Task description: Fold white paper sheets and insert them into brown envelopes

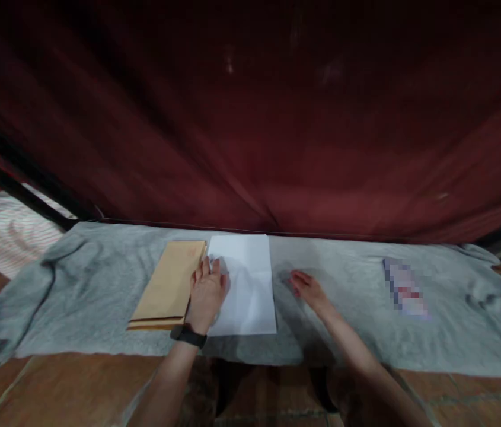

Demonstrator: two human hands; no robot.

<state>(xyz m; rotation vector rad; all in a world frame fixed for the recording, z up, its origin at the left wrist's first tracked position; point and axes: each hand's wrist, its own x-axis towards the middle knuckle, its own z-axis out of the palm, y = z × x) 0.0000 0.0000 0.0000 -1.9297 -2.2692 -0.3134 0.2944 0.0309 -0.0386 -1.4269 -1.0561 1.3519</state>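
My left hand point(207, 290) lies flat with its fingers stretched out, across the meeting edges of a brown paper envelope point(168, 281) and a white sheet of paper point(248, 284). The envelope is on the left and looks like part of a small stack, since more than one edge shows at its near end. The white paper lies flat beside it, with a faint crease across it. To the right of the paper, my right hand point(307, 286) is over the grey cloth, fingers loosely bent, with nothing visible in it. Its palm side is hidden.
A grey cloth point(343, 332) covers the long surface. On its right lies a blurred, pixelated flat item point(405, 289). A dark red curtain point(250, 148) hangs behind. Striped fabric point(8, 228) and dark bars point(14, 184) are at the left, with tiled floor point(76, 385) in front.
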